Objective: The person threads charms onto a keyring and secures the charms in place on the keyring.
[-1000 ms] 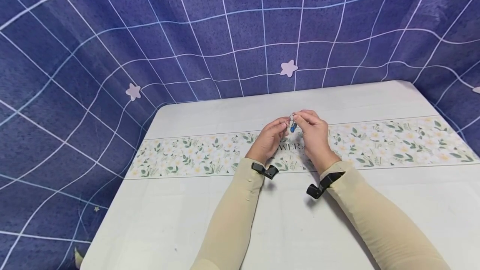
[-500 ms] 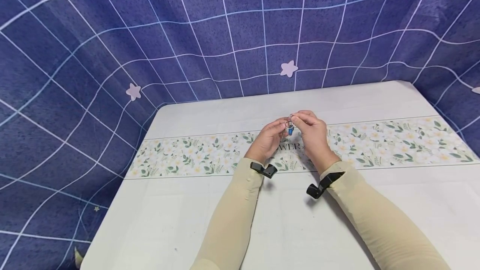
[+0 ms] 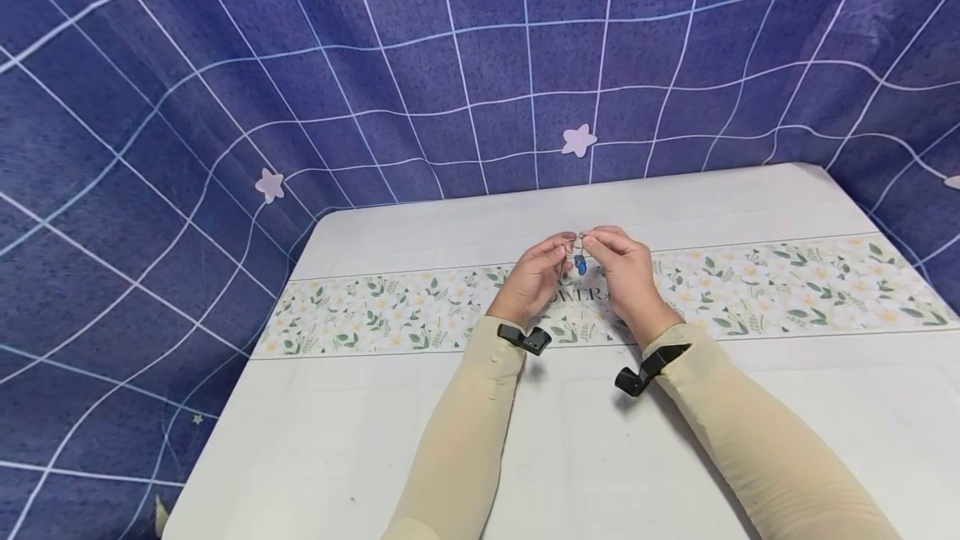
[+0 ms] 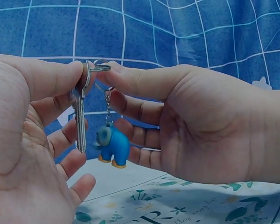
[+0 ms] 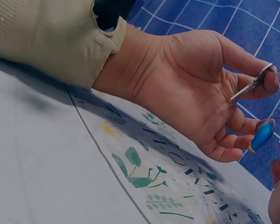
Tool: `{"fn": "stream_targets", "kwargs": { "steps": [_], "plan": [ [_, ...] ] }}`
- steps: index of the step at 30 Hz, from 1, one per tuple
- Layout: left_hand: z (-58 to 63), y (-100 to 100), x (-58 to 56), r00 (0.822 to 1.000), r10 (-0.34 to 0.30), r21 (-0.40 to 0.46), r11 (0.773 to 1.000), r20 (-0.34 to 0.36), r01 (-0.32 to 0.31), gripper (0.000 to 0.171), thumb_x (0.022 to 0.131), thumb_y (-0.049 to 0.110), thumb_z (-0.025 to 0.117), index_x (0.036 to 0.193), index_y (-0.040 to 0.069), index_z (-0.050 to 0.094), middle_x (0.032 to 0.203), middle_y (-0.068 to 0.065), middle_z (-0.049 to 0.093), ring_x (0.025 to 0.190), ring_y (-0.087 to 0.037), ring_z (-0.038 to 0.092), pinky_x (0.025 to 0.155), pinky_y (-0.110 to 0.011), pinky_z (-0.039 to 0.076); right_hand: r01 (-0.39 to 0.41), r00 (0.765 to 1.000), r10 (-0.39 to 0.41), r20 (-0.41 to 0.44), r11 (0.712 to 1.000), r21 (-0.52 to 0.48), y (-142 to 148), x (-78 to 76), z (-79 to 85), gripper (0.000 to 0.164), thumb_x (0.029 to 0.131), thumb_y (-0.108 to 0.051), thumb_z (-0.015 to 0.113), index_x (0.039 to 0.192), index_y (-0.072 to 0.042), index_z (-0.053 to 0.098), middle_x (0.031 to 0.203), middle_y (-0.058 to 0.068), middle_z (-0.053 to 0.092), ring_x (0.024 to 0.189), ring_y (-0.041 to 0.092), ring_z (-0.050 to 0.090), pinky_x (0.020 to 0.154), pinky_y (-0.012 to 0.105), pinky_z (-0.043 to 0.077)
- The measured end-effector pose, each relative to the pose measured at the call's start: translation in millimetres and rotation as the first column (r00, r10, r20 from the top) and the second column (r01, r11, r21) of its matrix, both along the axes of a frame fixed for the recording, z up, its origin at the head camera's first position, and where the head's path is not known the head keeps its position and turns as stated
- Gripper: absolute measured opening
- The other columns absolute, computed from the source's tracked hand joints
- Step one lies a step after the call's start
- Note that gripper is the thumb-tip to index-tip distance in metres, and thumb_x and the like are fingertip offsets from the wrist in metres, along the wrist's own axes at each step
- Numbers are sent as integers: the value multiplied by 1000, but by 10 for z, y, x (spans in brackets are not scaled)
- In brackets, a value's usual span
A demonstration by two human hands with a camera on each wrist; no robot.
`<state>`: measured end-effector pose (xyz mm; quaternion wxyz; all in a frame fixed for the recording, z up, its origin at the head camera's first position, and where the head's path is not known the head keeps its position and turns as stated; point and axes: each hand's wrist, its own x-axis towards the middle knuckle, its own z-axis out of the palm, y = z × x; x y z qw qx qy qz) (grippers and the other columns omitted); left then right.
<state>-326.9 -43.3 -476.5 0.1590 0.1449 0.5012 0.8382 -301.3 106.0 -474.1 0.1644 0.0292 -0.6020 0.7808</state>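
My left hand point(image 3: 534, 277) pinches the head of a silver key point(image 4: 80, 123) between thumb and index finger, its blade pointing down. Facing it, my right hand point(image 3: 624, 265) pinches a metal split ring point(image 4: 101, 68) with thumb and fingertip. The ring meets the key's head; whether it passes through the hole I cannot tell. A short chain point(image 4: 108, 103) hangs from the ring and carries a blue elephant charm point(image 4: 115, 145) with orange feet. In the right wrist view the charm point(image 5: 262, 135) dangles between the hands, and most of my right hand is cut off.
Both hands are above a white table point(image 3: 360, 415) crossed by a flower-printed strip point(image 3: 420, 307) with lettering. Behind it hangs a blue curtain point(image 3: 487, 65) with grid lines and stars. Black wrist mounts point(image 3: 648, 369) sit on the sleeves.
The charm has shifted slightly left and down, and now hangs below the fingertips. Both hands have moved slightly left, while still holding the key and the ring.
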Motion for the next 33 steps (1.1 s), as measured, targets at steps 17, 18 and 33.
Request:
{"fn": "stream_targets", "kwargs": {
  "steps": [17, 18, 33],
  "plan": [
    [19, -57, -48, 975, 151, -189, 965, -163, -181, 19, 99, -1, 55, 88, 3, 69, 131, -9, 50, 124, -16, 45, 107, -29, 36, -20, 1000, 20, 6, 994, 105, 35, -23, -111, 29, 96, -9, 70, 113, 15, 67, 102, -5, 63, 102, 12, 59, 90, 20, 49],
    [34, -63, -48, 970, 152, -224, 955, -190, -194, 15, 100, 0, 56, 93, -3, 69, 132, -11, 49, 125, -17, 44, 109, -31, 35, -22, 1000, 22, 5, 994, 109, 36, -28, -119, 29, 96, -8, 70, 112, 15, 68, 103, -5, 63, 102, 11, 59, 89, 20, 49],
    [177, -91, -37, 935, 141, -455, 843, -325, -286, 21, 101, 13, 61, 102, -7, 67, 138, -7, 43, 131, -20, 39, 106, -40, 37, -61, 998, 62, -3, 990, 130, 28, -11, -117, 28, 96, -7, 68, 113, 15, 66, 104, -7, 63, 101, 10, 58, 87, 20, 47]
  ]
}}
